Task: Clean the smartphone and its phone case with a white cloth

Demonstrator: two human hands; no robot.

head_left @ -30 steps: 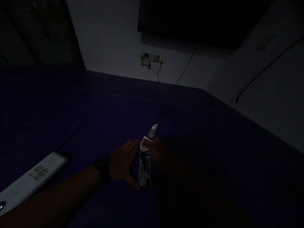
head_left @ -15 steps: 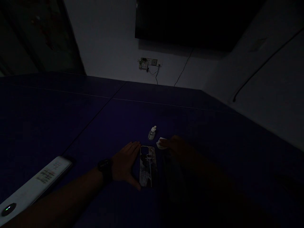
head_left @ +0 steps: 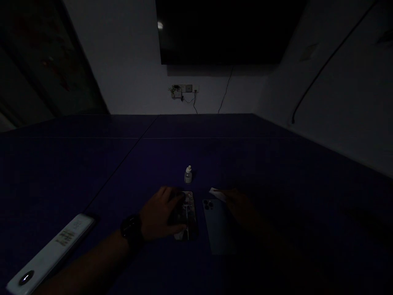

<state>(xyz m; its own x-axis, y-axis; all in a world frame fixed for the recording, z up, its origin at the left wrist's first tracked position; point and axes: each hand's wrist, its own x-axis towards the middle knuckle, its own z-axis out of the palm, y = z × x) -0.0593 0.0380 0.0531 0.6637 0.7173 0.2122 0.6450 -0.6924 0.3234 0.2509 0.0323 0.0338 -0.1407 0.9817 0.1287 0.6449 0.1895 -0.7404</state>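
A phone case (head_left: 189, 213) with a dark printed picture lies flat, its camera cutout toward the far end. My left hand (head_left: 158, 213), with a black watch on the wrist, reaches over the case's left side; thumb and forefinger are spread apart on it, and I see no grip. To the right, a bluish phone (head_left: 216, 225) rests back up with its camera lenses showing. My right hand (head_left: 241, 207) pinches a folded white wipe (head_left: 217, 193) above the phone's upper right corner; deep shadow hides part of this hand. Beyond the case stands a small clear bottle (head_left: 188, 176) with a white cap.
A long white device (head_left: 55, 250) with a round dark display lies at the left on the dark blue tabletop (head_left: 123, 180). At the back, a wall carries sockets with cables (head_left: 184, 90) and a large black screen (head_left: 230, 32). The room is very dim.
My left hand has shifted from beside the phone case to over its left part. My right hand, still with the wipe, has drawn nearer, and more of the phone shows. The view has tilted.
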